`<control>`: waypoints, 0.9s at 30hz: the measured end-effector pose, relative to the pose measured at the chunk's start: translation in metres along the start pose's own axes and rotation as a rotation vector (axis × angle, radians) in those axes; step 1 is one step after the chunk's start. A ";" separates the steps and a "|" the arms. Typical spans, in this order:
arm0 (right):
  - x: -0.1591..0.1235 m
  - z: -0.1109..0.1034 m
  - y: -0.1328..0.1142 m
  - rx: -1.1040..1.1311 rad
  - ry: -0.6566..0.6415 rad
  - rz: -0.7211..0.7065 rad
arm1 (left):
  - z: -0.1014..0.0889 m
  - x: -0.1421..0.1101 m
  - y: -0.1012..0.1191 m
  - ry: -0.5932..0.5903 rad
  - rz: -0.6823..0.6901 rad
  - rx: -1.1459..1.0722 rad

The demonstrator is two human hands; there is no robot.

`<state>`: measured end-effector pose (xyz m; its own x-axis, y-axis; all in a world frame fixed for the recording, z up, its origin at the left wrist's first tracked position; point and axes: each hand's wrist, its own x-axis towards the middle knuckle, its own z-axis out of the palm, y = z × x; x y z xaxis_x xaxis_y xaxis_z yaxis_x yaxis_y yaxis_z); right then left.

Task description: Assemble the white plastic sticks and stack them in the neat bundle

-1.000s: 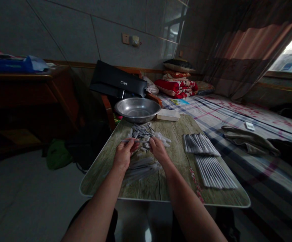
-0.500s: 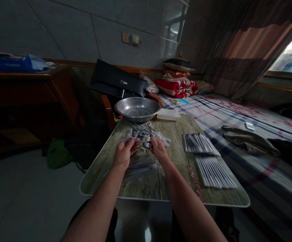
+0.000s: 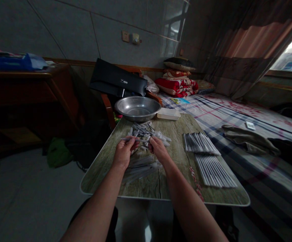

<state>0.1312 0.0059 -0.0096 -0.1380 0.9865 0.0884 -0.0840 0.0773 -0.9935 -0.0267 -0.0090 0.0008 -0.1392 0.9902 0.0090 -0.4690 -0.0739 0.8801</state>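
Note:
A slim pen-like tube (image 3: pixel 142 140) lies level between my hands over the table. My left hand (image 3: pixel 122 152) pinches it with thumb and fingers, its end sticking out to the left. My right hand (image 3: pixel 158 148) is closed at the other end, where the fingers hide the tip. Just beyond them is a loose heap of thin dark and whitish pieces (image 3: pixel 141 129). Clear plastic tubes (image 3: pixel 142 168) lie in a bunch nearer me, partly under my wrists. On the right, dark-ended tubes (image 3: pixel 200 144) form one row, and pale tubes (image 3: pixel 215 170) form another below it.
A metal basin (image 3: pixel 138 109) and a white tray (image 3: pixel 169 114) stand at the far end of the wood-patterned table (image 3: pixel 102 181). A red-and-white beaded cord (image 3: pixel 195 179) lies near the front right. The bed (image 3: pixel 241 114) adjoins the right side; a black case (image 3: pixel 118 79) rests behind the basin.
My right hand has shifted very slightly left along the tube, toward my left hand. Both hands keep their hold, and the heap and rows look the same.

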 end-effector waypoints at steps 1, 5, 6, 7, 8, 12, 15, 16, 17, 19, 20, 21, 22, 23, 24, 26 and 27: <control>0.000 0.001 0.001 -0.001 -0.019 0.001 | 0.001 -0.001 0.000 -0.010 -0.003 -0.004; 0.002 0.004 0.009 -0.196 -0.045 -0.061 | 0.002 -0.001 0.001 -0.001 -0.012 -0.038; 0.002 0.005 0.011 -0.328 -0.034 -0.118 | 0.002 -0.001 0.001 0.025 0.001 -0.047; 0.002 0.005 0.012 -0.479 -0.034 -0.189 | 0.001 0.000 0.002 0.056 0.021 -0.056; 0.002 0.006 0.013 -0.632 -0.049 -0.263 | 0.000 0.001 0.003 0.088 0.043 -0.062; 0.001 0.010 0.011 -1.041 -0.200 -0.421 | -0.003 0.003 0.008 0.162 0.095 -0.030; 0.001 0.015 0.010 -1.160 -0.302 -0.417 | -0.003 0.001 0.008 0.100 0.078 0.024; 0.001 0.016 0.010 -1.178 -0.328 -0.414 | -0.002 0.000 0.008 0.070 0.064 0.036; 0.001 0.017 0.011 -1.188 -0.348 -0.412 | -0.002 -0.001 0.007 0.043 0.049 0.042; 0.001 0.018 0.012 -1.182 -0.357 -0.403 | -0.001 -0.003 0.007 0.002 0.026 0.047; 0.001 0.018 0.013 -1.158 -0.341 -0.392 | 0.000 -0.003 0.008 -0.017 0.014 0.047; 0.002 0.016 0.014 -1.111 -0.308 -0.376 | 0.000 -0.003 0.008 -0.036 0.003 0.046; 0.003 0.014 0.014 -1.037 -0.252 -0.359 | 0.000 -0.004 0.009 -0.055 -0.009 0.048; 0.004 0.012 0.014 -0.932 -0.178 -0.339 | 0.000 -0.004 0.010 -0.075 -0.024 0.054; 0.005 0.009 0.014 -0.795 -0.095 -0.315 | 0.000 -0.005 0.011 -0.100 -0.043 0.064; 0.008 0.003 0.012 -0.432 0.048 -0.251 | 0.000 -0.006 0.012 -0.164 -0.092 0.096; 0.009 0.000 0.010 -0.225 0.095 -0.215 | 0.000 -0.007 0.012 -0.205 -0.124 0.120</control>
<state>0.1291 0.0159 -0.0184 -0.0473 0.9522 0.3017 0.1207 0.3053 -0.9446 -0.0313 -0.0172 0.0115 0.0983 0.9950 -0.0175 -0.3627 0.0522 0.9304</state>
